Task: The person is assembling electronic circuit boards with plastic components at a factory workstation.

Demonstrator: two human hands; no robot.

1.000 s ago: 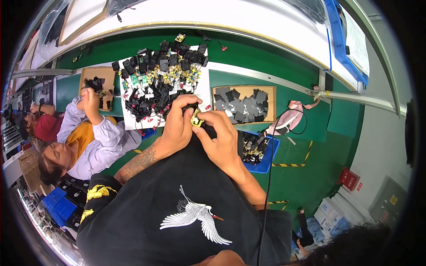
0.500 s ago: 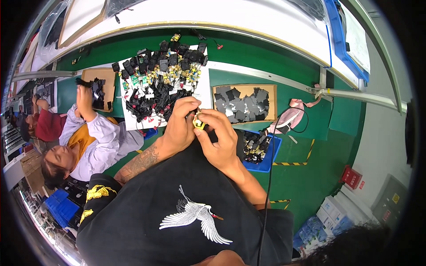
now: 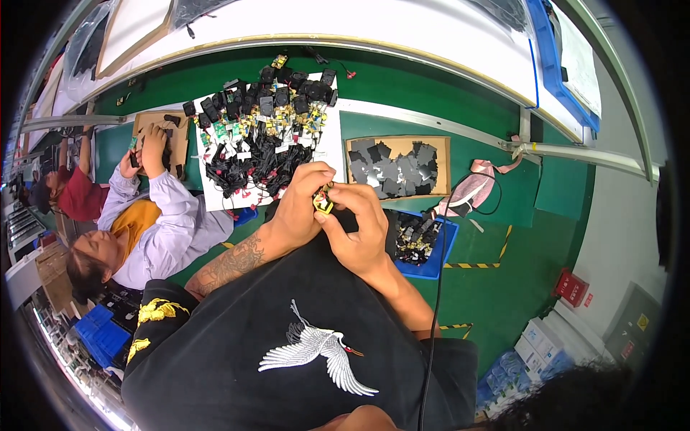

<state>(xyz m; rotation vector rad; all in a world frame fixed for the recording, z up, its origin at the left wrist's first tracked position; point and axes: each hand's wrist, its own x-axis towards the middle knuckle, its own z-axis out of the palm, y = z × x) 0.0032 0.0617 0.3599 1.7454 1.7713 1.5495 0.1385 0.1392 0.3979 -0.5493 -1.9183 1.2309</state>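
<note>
Between both hands, above my lap, is a small circuit board with a yellow transformer (image 3: 323, 206). My left hand (image 3: 298, 205) grips its left and far side, thumb and fingers closed. My right hand (image 3: 358, 226) pinches it from the right with thumb and fingertips. The fingers hide much of the board. Just beyond my hands, a white sheet (image 3: 328, 136) bears a heap of black adapter housings (image 3: 266, 106), boards with yellow transformers and coiled black cables (image 3: 237, 172). To the right, a shallow cardboard tray (image 3: 443, 158) holds dark grey cut sheets (image 3: 395, 165).
A blue bin (image 3: 435, 269) of small black and yellow parts stands right of my right hand. Beyond it lie a pink-and-white pouch (image 3: 474, 190) and a black cable (image 3: 431, 345) running past my right arm. At left, a co-worker (image 3: 158, 223) handles a green board over a cardboard tray (image 3: 185, 136).
The board in my hands has turned slightly, and my fingers have shifted a little on it. The co-worker's hands have come down to the tray, now holding a green board.
</note>
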